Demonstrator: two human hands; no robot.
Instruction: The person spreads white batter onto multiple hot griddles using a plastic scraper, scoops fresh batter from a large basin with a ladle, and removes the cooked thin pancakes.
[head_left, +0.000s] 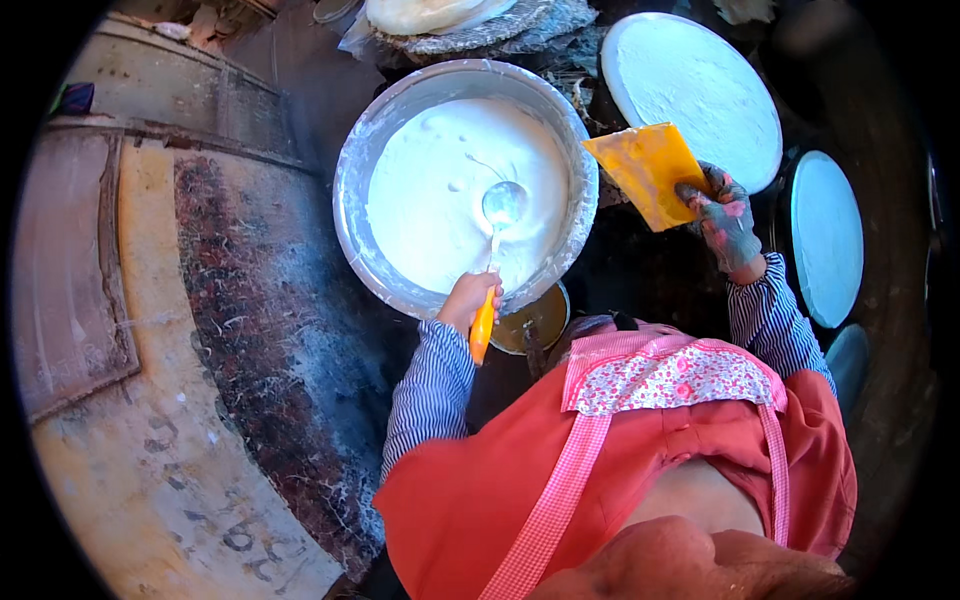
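Note:
My left hand (472, 300) grips the orange handle of a metal ladle (505, 204), whose bowl rests in white batter (427, 187). The batter fills much of a large metal basin (352, 184) in front of me. In a worn, stained glove, my right hand (724, 214) holds a flat yellow scraper (649, 172) by its lower right edge, in the air right of the basin. Just beyond the scraper lies a round griddle (694, 97) coated with white batter. Another white-coated round plate (826, 238) is farther right.
A smaller round container (536, 322) sits under the basin's near rim. Pale round sheets (435, 15) lie on a woven mat (480, 34) at the top. A partly shadowed round plate (849, 367) is at lower right. A stained wall (165, 487) with markings runs along the left.

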